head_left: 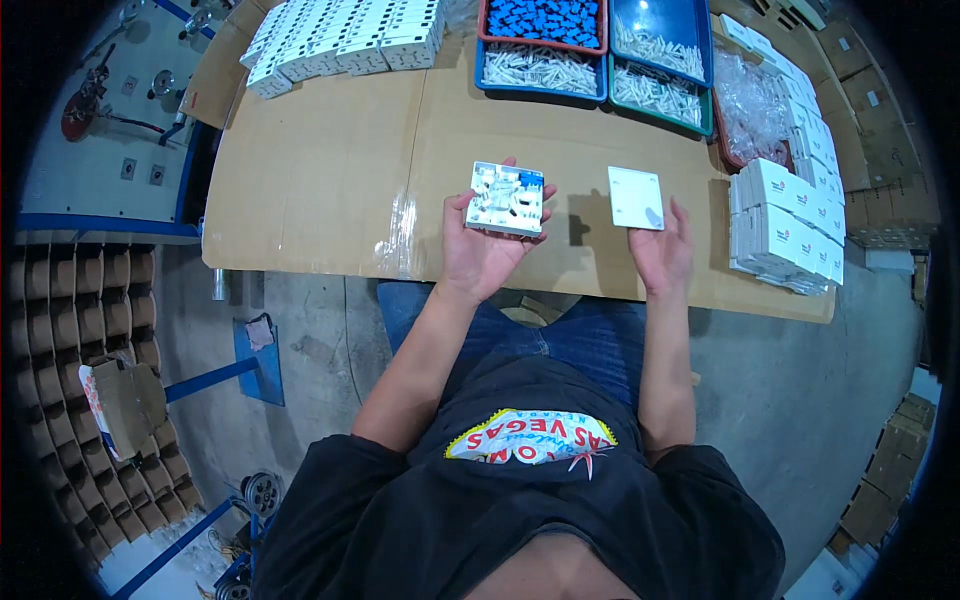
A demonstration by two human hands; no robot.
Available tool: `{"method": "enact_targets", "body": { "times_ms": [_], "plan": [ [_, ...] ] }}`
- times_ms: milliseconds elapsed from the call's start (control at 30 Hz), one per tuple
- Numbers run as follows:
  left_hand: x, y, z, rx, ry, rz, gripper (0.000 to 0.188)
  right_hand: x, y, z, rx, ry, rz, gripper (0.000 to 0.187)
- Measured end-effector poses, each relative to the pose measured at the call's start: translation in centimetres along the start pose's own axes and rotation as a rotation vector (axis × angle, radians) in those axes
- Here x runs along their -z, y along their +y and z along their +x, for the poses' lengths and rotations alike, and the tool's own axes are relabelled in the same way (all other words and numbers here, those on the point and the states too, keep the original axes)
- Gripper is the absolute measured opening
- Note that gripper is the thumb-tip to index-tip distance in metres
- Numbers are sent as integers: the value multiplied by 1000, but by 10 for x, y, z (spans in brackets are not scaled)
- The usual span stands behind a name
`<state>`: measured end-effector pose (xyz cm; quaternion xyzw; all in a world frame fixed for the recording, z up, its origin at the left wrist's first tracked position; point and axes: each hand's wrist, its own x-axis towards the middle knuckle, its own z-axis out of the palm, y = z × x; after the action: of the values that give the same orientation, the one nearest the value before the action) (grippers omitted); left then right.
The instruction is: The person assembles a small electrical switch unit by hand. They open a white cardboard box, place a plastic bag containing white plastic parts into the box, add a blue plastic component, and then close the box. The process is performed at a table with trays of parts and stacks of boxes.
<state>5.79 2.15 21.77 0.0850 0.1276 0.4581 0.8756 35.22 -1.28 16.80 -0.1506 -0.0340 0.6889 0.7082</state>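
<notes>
My left hand is closed around the edges of a square white plastic box. Its upturned face shows white and blue parts inside. To the right, my right hand grips a flat square white plate by its lower edge, with the thumb side hidden behind it. Both pieces are held apart, above the cardboard-covered table, and the plate casts a shadow on the cardboard beside it.
Rows of white boxes stand at the far left. Trays of blue parts and white slim parts sit at the back. A tray of clear plastic bags and stacked white boxes are at the right.
</notes>
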Motion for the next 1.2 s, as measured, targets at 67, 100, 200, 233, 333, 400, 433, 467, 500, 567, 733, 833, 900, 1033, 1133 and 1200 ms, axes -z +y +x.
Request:
{"method": "enact_targets", "body": {
  "times_ms": [67, 100, 200, 233, 333, 400, 433, 467, 500, 567, 733, 833, 900, 1033, 1133, 1200],
  "plan": [
    [2, -1, 1, 31, -22, -41, 74, -10, -11, -4, -27, -71, 37, 48],
    [4, -1, 1, 51, -46, -64, 73, -15, -15, -5, -18, -62, 24, 51],
    [3, -2, 0, 79, -73, -87, 75, -30, -26, -7, -31, -143, -61, 65],
    [3, -3, 0, 86, -77, -89, 75, -32, -29, -7, -40, -172, -81, 67],
    [4, -3, 1, 111, -77, -89, 77, -42, -30, -10, -57, -237, -34, 67],
    [3, -3, 1, 121, -70, -97, 73, -41, -29, -10, -90, -255, 99, 67],
    [3, -3, 1, 127, -69, -103, 72, -37, -29, -10, -117, -255, 194, 68],
    [4, -4, 2, 131, -70, -103, 70, -33, -30, -10, -143, -255, 290, 69],
    [6, -4, 3, 135, -70, -102, 69, -27, -30, -8, -154, -282, 325, 68],
    [7, -5, 4, 141, -70, -102, 67, -12, -31, -2, -175, -337, 399, 67],
    [11, -7, 4, 124, -84, -72, 66, -1, -27, 0, -50, -292, 142, 60],
    [17, -8, 5, 121, -98, -62, 65, -33, -17, -5, -44, -130, 24, 60],
    [12, -9, 4, 136, -18, -36, 64, -43, -15, -7, -70, -101, 19, 61],
    [6, -11, 4, 159, 68, 7, 62, -47, -13, -3, -132, -247, 95, 60],
    [4, -13, 5, 166, 124, 72, 61, -60, -7, -8, -130, -243, -64, 61],
    [7, -13, 5, 168, 98, 58, 60, -67, -1, -12, -137, -221, -186, 61]
  ]
}}
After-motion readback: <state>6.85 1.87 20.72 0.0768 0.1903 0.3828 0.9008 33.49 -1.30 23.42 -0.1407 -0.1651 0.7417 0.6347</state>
